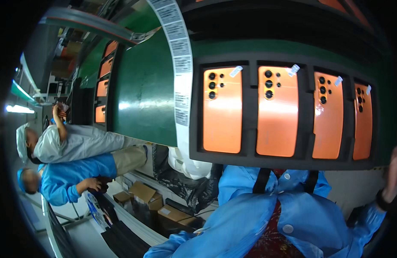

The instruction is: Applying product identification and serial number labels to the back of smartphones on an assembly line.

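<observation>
Orange phones (276, 120) are seated back up in a dark foam tray (249, 107), each of the four held in its own compartment, with the camera lenses set toward the far edge and a small pale tab (236, 72) stuck near one top corner. By the tray's right end, the right hand (394, 174) is caught blurred at the rim of the view; no object is seen in it, and whether its fingers are spread or closed, or touch the tray, cannot be told. A black band (383, 201) is worn at that wrist. The left hand is not shown, so its state cannot be told. The step in hand is judged to be a check or handling of the filled tray; for any move of it, an even grip at both ends would be called for, so that the phones are kept flat. To the left, a white strip printed with barcodes (181, 64) is laid across the green surface (145, 94), beyond which further phones (102, 88) are lined up near two co-workers (78, 176).
</observation>
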The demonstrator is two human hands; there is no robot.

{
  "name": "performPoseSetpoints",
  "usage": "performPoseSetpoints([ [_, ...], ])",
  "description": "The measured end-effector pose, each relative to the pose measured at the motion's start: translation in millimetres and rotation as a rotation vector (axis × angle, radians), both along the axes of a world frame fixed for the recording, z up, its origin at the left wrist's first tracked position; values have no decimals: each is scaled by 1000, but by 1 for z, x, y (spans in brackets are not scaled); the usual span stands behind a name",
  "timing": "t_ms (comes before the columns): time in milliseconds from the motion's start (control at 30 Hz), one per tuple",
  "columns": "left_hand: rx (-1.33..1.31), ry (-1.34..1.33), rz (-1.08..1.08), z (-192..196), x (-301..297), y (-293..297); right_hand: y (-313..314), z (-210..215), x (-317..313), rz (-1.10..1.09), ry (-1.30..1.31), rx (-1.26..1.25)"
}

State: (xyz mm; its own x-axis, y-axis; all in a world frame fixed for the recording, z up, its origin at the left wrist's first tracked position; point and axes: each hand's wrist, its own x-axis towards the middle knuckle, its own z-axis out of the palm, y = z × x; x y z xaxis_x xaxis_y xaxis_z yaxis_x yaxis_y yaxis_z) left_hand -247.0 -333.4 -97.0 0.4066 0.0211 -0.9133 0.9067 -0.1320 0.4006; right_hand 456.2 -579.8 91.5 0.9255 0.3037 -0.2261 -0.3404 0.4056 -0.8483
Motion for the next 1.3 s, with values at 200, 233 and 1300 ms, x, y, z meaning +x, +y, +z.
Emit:
performPoseSetpoints([
  [200,145,123,-15,15,0,6,12,-58,-122,414,124,138],
  [233,166,131,-19,19,2,11,22,-53,-145,158,271,53],
  [1300,644,-285,-458,33,153,107,316,96,-171,1672,-545,176],
])
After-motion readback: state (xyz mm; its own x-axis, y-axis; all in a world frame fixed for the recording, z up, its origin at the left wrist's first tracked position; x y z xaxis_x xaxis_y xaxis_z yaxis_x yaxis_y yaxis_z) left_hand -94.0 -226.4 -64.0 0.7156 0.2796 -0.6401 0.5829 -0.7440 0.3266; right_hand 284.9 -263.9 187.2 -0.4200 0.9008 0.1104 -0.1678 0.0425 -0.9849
